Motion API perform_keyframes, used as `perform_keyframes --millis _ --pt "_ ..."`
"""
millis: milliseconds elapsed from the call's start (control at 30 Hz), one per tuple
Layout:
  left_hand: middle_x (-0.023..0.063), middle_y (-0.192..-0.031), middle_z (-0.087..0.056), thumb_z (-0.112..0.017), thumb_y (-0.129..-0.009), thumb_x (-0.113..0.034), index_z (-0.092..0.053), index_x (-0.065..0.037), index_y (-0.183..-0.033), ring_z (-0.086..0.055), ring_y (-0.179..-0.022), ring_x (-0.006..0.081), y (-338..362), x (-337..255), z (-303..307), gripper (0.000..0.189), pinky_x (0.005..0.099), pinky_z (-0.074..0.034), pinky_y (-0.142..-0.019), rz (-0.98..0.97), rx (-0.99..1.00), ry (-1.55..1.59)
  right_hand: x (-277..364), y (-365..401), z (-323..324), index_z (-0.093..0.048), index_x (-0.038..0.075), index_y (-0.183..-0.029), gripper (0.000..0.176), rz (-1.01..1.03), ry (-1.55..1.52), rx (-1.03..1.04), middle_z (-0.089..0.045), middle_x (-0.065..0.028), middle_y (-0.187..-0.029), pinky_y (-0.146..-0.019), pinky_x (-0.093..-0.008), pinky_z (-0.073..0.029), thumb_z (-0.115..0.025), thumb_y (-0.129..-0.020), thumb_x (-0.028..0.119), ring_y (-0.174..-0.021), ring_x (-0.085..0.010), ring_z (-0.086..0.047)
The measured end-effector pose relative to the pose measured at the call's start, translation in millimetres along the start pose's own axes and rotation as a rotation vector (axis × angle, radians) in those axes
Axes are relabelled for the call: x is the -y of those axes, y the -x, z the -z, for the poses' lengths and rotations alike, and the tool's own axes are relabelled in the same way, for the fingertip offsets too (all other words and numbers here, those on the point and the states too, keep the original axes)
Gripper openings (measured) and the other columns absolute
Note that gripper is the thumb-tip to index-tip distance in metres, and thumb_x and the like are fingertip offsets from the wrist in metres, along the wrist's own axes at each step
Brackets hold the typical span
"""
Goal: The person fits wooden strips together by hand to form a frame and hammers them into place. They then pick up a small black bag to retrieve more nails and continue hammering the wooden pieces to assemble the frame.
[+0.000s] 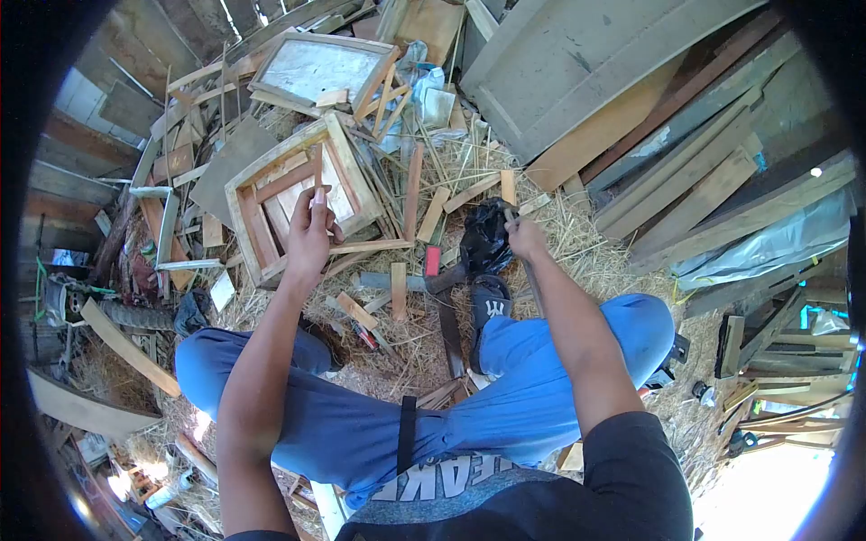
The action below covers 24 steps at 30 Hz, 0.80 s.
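My left hand (314, 225) is raised over a wooden frame (347, 149), its fingers pinched round a thin wooden strip (317, 166) that points away from me. Farther right, my right hand (526, 238) is closed in a fist on a grey bar-like tool (511, 215). One end of the tool pokes out above the fist and the rest runs back along the wrist; I cannot tell its exact kind. A crumpled black plastic bag (483, 236) lies just left of that fist. Between my feet rest a hand saw (450, 329) and a red block-shaped object (432, 261).
Straw (577, 248) and short wood offcuts (398, 290) cover the ground. A second framed panel (320, 70) lies behind the first. Large boards (577, 72) and stacked planks (695, 194) lean at the right. A curved wooden piece (131, 347) lies left of my knee.
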<state>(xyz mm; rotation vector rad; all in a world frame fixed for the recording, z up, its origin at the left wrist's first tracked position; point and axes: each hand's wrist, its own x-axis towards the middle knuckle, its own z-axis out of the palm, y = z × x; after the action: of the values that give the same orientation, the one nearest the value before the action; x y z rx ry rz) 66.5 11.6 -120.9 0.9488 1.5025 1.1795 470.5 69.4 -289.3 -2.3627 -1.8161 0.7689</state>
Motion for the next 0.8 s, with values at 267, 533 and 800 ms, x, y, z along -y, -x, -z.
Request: perform_keyframes --millis 267,533,800 --pt "-0.0023 -0.074 -0.041 -0.042 -0.112 -0.038 -0.055 -0.008 -0.13 -0.051 -0.062 0.0087 -3 16 0 0.038 0.0266 -0.048 -0.06 0.019 0.037 -0.056 3 11 -16 -0.068 0.012 -0.122 0.032 -0.008 0.166 0.227 -0.07 -0.0234 -0.117 -0.095 -0.0515 -0.053 -0.066 -0.092 0.022 -0.109 -0.0421 -0.067" --pt "-0.0024 -0.076 -0.04 -0.04 -0.112 -0.038 -0.054 -0.007 -0.133 -0.05 -0.066 0.0097 -6 14 -3 0.039 0.0282 -0.049 -0.065 0.048 -0.017 -0.044 12 1 -21 -0.068 0.01 -0.118 0.026 0.064 -0.033 0.035 -0.069 -0.0194 -0.118 -0.096 -0.0497 -0.053 -0.061 -0.094 0.018 -0.11 -0.0393 -0.066" --pt "-0.0019 -0.076 -0.041 -0.04 -0.113 -0.036 -0.052 -0.004 -0.134 -0.049 -0.068 0.0095 -11 22 8 0.04 0.0276 -0.05 -0.063 -0.01 -0.031 -0.032 46 -44 -30 -0.066 0.014 -0.128 0.032 0.201 -0.161 -0.032 -0.068 -0.0223 -0.117 -0.096 -0.0482 -0.053 -0.063 -0.096 0.018 -0.109 -0.0399 -0.066"
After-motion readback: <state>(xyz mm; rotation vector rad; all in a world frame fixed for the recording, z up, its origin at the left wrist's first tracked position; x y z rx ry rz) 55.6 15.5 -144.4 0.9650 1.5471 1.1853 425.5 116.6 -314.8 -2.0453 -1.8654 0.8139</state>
